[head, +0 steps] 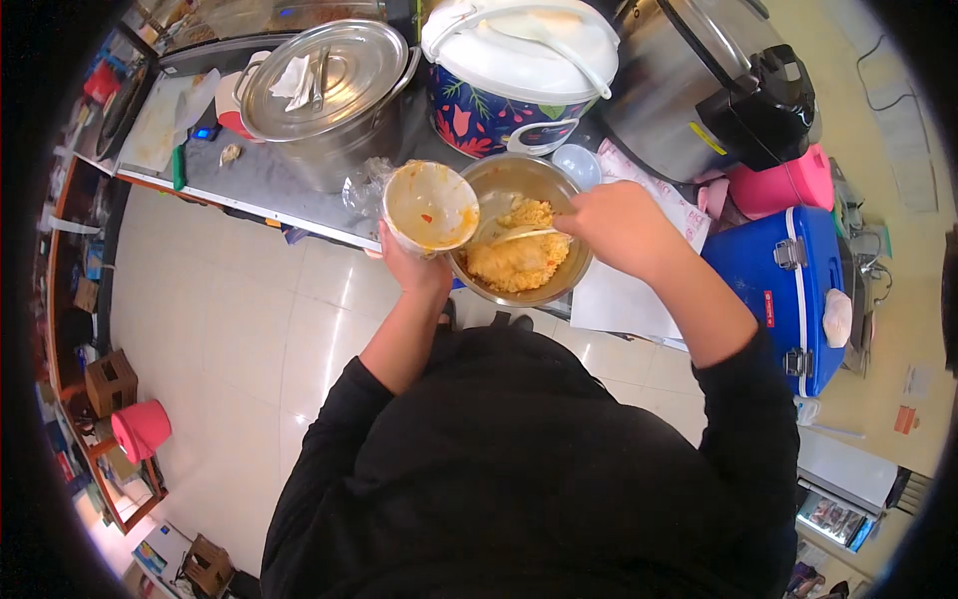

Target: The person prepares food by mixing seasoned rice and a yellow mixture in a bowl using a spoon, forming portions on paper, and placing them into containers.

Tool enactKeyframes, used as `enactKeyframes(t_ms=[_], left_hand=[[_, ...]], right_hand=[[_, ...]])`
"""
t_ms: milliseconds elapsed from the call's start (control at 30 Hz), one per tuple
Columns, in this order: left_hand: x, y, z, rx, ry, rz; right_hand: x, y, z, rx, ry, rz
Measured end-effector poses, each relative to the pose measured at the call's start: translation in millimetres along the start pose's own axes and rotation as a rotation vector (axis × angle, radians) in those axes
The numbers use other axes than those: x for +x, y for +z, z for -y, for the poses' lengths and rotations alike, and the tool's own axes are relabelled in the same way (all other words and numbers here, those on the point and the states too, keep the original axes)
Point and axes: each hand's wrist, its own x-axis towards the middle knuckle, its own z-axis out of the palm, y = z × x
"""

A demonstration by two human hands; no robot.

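Note:
My left hand holds up a white bowl with its mouth tilted toward me; orange-yellow smears and a small red bit cling inside. Right beside it, at the counter's edge, stands a stainless steel mixing bowl with yellow rice in it, dotted with red bits. My right hand reaches over the steel bowl's right rim, its fingers closed on a pale spoon that lies across the rice. Part of the rice is blurred. Crumpled clear plastic sits behind the white bowl.
Behind the bowls stand a lidded steel stockpot, a patterned food warmer with a white lid and ladle, and a large steel appliance. A small bluish bowl, printed paper and a blue cooler box are to the right.

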Motion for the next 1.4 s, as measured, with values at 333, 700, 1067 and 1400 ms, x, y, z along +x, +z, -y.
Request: enactKeyframes(t_ms=[333,700,1067,1400], left_hand=[[1,-1,4,0.053,0.044,0.040],[0,-4,1,0.029,0.009,0.003],[2,-18,2,0.022,0.025,0.038],[2,-6,8,0.142,0.098,0.024]], right_hand=[[6,-3,33,0.310,0.533,0.243],[23,-8,58,0.298,0.535,0.163],[1,-7,42,0.134,0.652,-0.087],[-26,10,46,0.122,0.302,0.008]])
